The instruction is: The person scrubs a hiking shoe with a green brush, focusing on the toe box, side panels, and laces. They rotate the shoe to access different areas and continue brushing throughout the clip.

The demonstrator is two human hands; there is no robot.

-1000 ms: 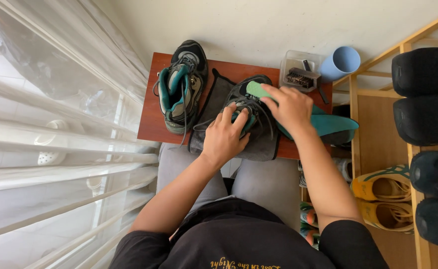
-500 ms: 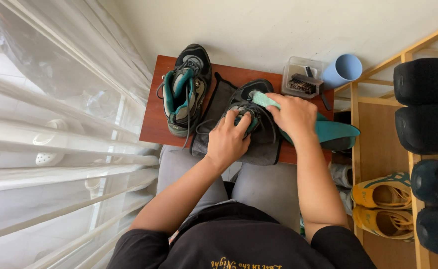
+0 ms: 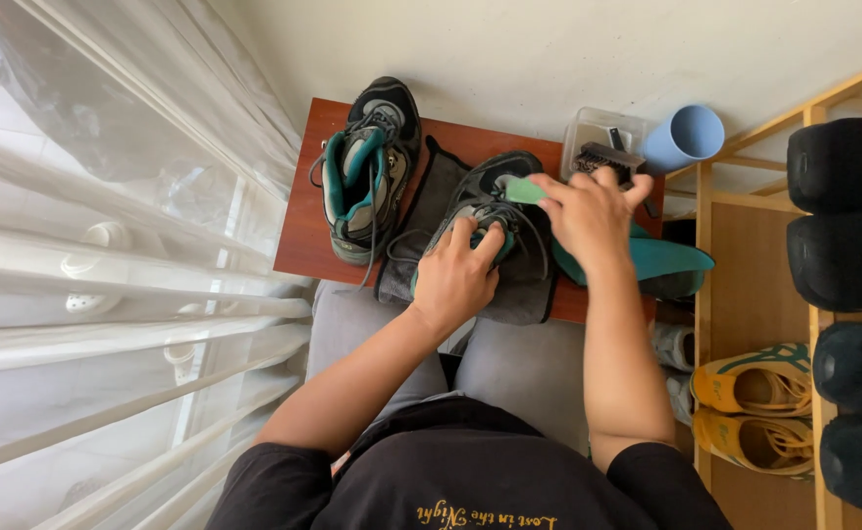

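Note:
A dark grey and teal boot (image 3: pixel 495 186) lies on a dark cloth (image 3: pixel 431 211) on a small reddish-brown table (image 3: pixel 303 231). My left hand (image 3: pixel 458 275) grips the boot's opening from the near side. My right hand (image 3: pixel 588 216) holds a small light green brush (image 3: pixel 524 190) against the boot's upper, near the toe. A second matching boot (image 3: pixel 367 172) stands on the table to the left, laces loose. Teal insoles (image 3: pixel 661 257) lie under my right wrist.
A clear plastic box (image 3: pixel 602 132) with a dark brush (image 3: pixel 607 157) and a blue cup (image 3: pixel 684 137) sit at the table's back right. A wooden shoe rack (image 3: pixel 745 294) with dark and yellow shoes stands on the right. White curtains (image 3: pixel 107 245) hang on the left.
My right hand with the green brush has shifted a little across the boot's upper. My left hand stays clamped on the boot. The view has dropped slightly.

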